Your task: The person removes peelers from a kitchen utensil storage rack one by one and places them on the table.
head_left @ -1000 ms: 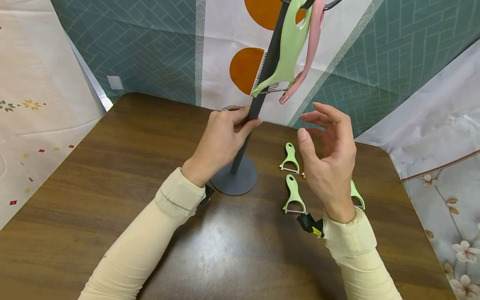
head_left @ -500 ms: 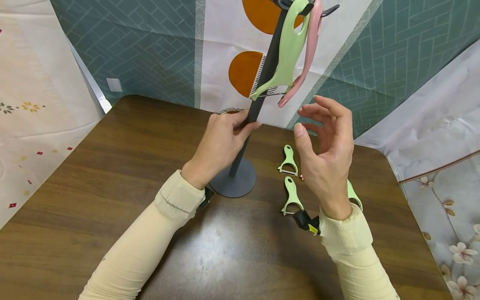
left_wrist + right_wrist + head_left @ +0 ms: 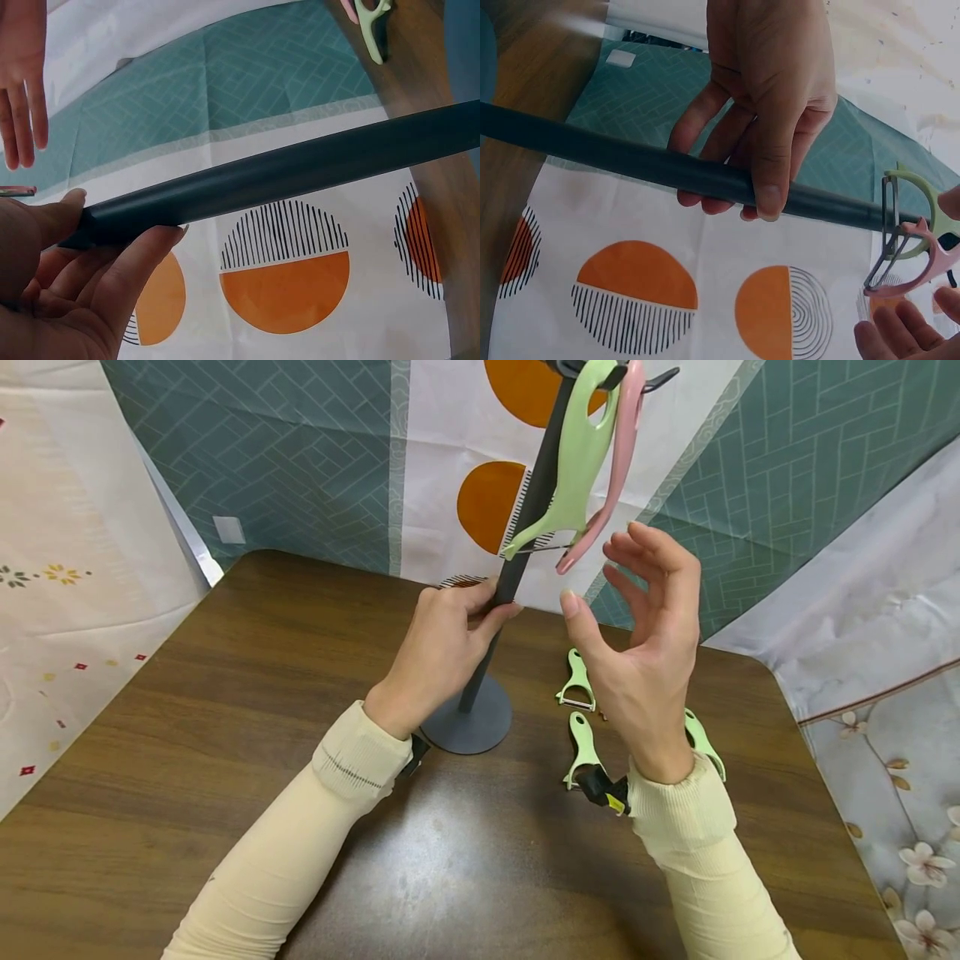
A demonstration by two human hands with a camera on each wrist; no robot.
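Observation:
My left hand (image 3: 438, 647) grips the dark pole (image 3: 478, 677) of an upright stand between thumb and fingers, partway up, above its round base (image 3: 465, 735). At the top, a green peeler (image 3: 577, 460) and a pink peeler (image 3: 621, 460) hang side by side from a black hook (image 3: 662, 379). My right hand (image 3: 645, 652) is in the air to the right, below them, thumb and fingers spread apart and loosely curved, with nothing held. In the right wrist view its fingers (image 3: 904, 330) are close under the blades of the hanging peelers.
On the brown table (image 3: 300, 693), green peelers (image 3: 577, 681) lie right of the base; another green peeler (image 3: 701, 739) is partly behind the right wrist. A pink peeler (image 3: 349, 9) shows at the left wrist view's top edge. A patterned cloth (image 3: 300, 460) hangs behind.
My right hand has risen slightly and moved left toward the hanging peelers, its thumb spreading further from the fingers. The left hand keeps its grip on the pole.

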